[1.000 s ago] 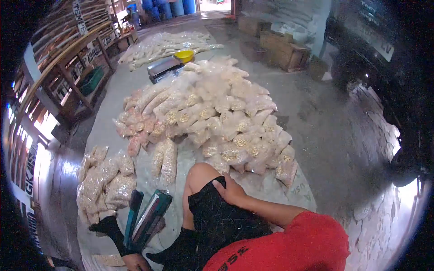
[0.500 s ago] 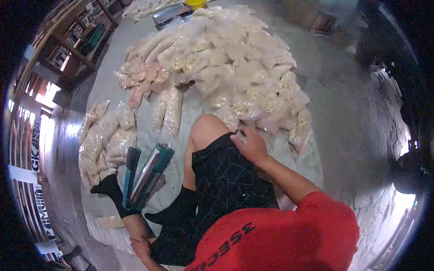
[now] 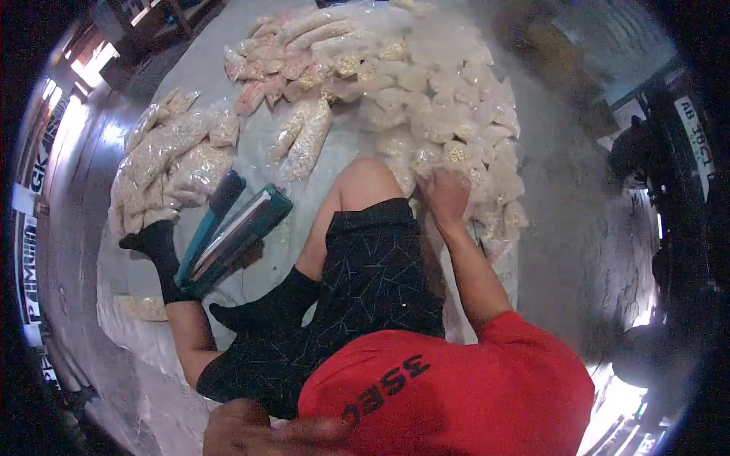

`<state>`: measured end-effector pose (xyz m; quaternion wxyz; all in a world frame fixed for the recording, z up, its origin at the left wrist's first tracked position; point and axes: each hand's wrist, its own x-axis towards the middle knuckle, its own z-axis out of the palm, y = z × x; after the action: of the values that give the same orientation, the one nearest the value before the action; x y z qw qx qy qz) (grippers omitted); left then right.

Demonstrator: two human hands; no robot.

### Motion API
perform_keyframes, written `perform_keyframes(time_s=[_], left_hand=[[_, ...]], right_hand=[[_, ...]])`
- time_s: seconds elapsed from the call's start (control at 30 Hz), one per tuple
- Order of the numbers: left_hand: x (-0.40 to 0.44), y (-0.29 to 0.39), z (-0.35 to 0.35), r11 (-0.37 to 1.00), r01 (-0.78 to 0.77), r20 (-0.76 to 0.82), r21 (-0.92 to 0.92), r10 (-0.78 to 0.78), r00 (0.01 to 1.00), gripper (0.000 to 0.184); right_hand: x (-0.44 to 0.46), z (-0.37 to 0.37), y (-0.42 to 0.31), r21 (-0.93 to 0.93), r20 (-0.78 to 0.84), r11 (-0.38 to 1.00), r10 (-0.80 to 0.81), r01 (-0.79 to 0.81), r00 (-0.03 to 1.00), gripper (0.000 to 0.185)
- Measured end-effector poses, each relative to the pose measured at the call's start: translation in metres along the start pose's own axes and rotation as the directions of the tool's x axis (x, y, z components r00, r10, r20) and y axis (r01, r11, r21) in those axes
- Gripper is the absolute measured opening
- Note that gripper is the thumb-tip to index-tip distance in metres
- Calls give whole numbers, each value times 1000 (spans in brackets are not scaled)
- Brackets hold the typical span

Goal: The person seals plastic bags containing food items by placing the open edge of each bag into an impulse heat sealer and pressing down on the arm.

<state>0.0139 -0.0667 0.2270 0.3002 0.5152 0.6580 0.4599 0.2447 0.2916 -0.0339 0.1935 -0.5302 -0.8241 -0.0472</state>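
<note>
My right hand (image 3: 447,194) reaches to the near edge of a big pile of filled clear plastic bags (image 3: 456,99), just beyond my raised knee. Its fingertips are lost against the bags, so what it grips, if anything, cannot be made out. Low in the view, my left hand (image 3: 262,433) is blurred in front of my red shirt, and its fingers are not clear. A green sealer-like tool (image 3: 239,235) with two long arms lies spread beside my lower leg. Two long filled bags (image 3: 308,140) lie between the tool and the pile.
A smaller heap of filled bags (image 3: 171,159) lies at the left on the pale ground sheet (image 3: 262,144). One flat bag (image 3: 142,308) rests near my shin. Pinkish bags (image 3: 262,76) are at the pile's left end. Grey floor (image 3: 555,197) borders the sheet on the right.
The view has tilted down and shifted. My right hand has left my knee and reached to the bags. My left hand has moved from my lower leg to in front of my shirt.
</note>
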Motion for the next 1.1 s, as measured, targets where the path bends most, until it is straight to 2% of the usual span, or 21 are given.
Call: perform_keyframes(time_s=[0.07, 0.13, 0.17, 0.23, 0.27, 0.37, 0.43, 0.5, 0.57, 0.6, 0.63, 0.7, 0.73, 0.77, 0.8, 0.87, 0.9, 0.97, 1.0, 1.07, 1.1], left_hand=[[18, 8, 6, 991, -120, -37, -57, 118, 992, 69], [30, 11, 11, 979, -176, -66, -106, 170, 983, 69], [33, 11, 11, 975, -183, -90, -123, 172, 981, 69], [39, 12, 14, 964, -210, -113, -165, 193, 975, 69], [40, 11, 13, 960, -214, -127, -181, 193, 973, 69], [41, 8, 9, 961, -209, -163, -184, 180, 970, 69], [32, 6, 3, 970, -169, -207, -175, 131, 970, 69], [32, -7, -1, 989, -104, -220, -103, 79, 972, 69], [45, -35, 6, 994, -106, -204, 9, 106, 973, 62], [51, -49, 7, 987, -104, -195, 125, 127, 973, 64], [54, -54, 4, 985, -120, -185, 125, 142, 972, 64], [53, -64, -3, 735, -391, 48, 553, 441, 896, 64], [45, -78, -6, 729, -405, 57, 552, 451, 891, 64], [28, -98, -8, 842, -288, -52, 456, 348, 936, 63], [13, -108, -10, 925, -164, -147, 341, 225, 963, 62], [-8, -95, -25, 807, 21, -160, 591, 92, 983, 42], [-16, -95, -32, 803, 26, -161, 595, 87, 983, 42], [-33, -101, -50, 640, 75, -21, 765, -92, 996, 28], [-41, -109, -54, 639, 91, -32, 764, -103, 994, 28], [-54, -131, -56, 465, -9, -59, 885, 130, 990, 17], [-56, -136, -54, 466, 7, -71, 885, 120, 990, 17]], right_hand=[[10, 14, 13, -7, 64, 999, -31, 31, 997, 32], [14, 25, 23, 283, -204, 959, 45, 15, 978, 22], [14, 24, 7, 305, -182, 951, 14, 43, 983, 22], [28, -17, -2, 576, -181, 816, 187, -50, 966, 19], [30, -35, 3, 564, -197, 823, 205, -60, 959, 19], [33, -66, -32, 580, -235, 812, 92, 64, 968, 15], [26, -105, -54, 697, -214, 675, -124, 240, 969, 15], [29, -141, -79, 643, -284, 555, -467, 528, 837, 19], [30, -172, -111, 750, -252, 308, -685, 585, 684, 24], [30, -175, -125, 752, -285, 216, -745, 623, 603, 24], [33, -177, -138, 718, -294, 149, -821, 680, 489, 25], [35, -190, -171, 725, -257, 80, -890, 684, 376, 26], [31, -178, -190, 749, -329, -13, -875, 663, 355, 27], [27, -166, -207, 763, -403, -111, -852, 637, 334, 28], [23, -164, -223, 756, -410, -109, -848, 645, 337, 28], [18, -160, -249, 552, -541, -239, -831, 799, 126, 17], [16, -156, -258, 554, -547, -243, -828, 796, 128, 17], [10, -150, -273, 611, -471, -345, -882, 712, -24, 15], [8, -145, -278, 615, -476, -358, -879, 703, -31, 15], [9, -131, -286, 503, -420, -278, -906, 818, -50, 17], [8, -120, -285, 556, -428, -251, -903, 792, 15, 19]])
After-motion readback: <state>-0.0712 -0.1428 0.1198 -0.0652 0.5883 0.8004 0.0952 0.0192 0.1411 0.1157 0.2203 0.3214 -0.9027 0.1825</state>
